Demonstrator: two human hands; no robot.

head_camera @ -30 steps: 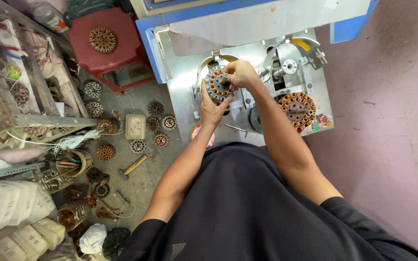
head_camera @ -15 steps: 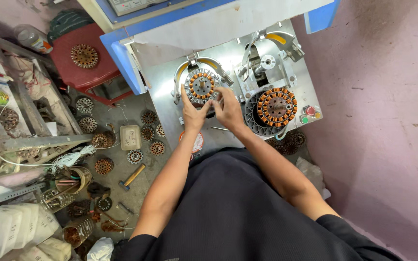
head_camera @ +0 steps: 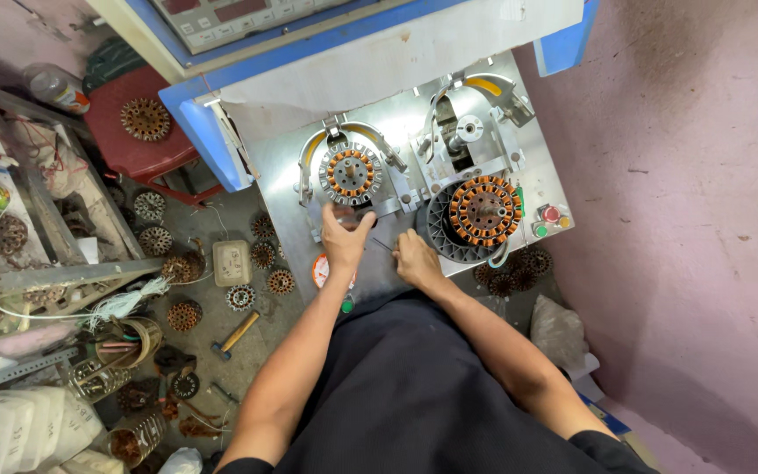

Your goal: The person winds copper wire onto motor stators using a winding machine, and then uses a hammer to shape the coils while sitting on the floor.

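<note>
We see our left hand (head_camera: 344, 235) on the metal machine bed (head_camera: 282, 175), fingers spread, fingertips touching the near edge of the clamp fixture that holds the small orange-wound stator (head_camera: 350, 172). Our right hand (head_camera: 414, 257) rests just right of it, fingers loosely curled on the bed, gripping nothing we can make out. A larger wound stator (head_camera: 484, 209) sits on a dark ring, far right of both hands. A hammer (head_camera: 235, 335) lies on the floor, left

the person wears a plain black short-sleeved shirt (head_camera: 414, 395), its fabric loose and faintly creased across the chest. both forearms are bare from the sleeve hems down. the left hand (head_camera: 345, 237) and right hand (head_camera: 415, 260) are bare too (no gloves, rings or watch showing).
</note>
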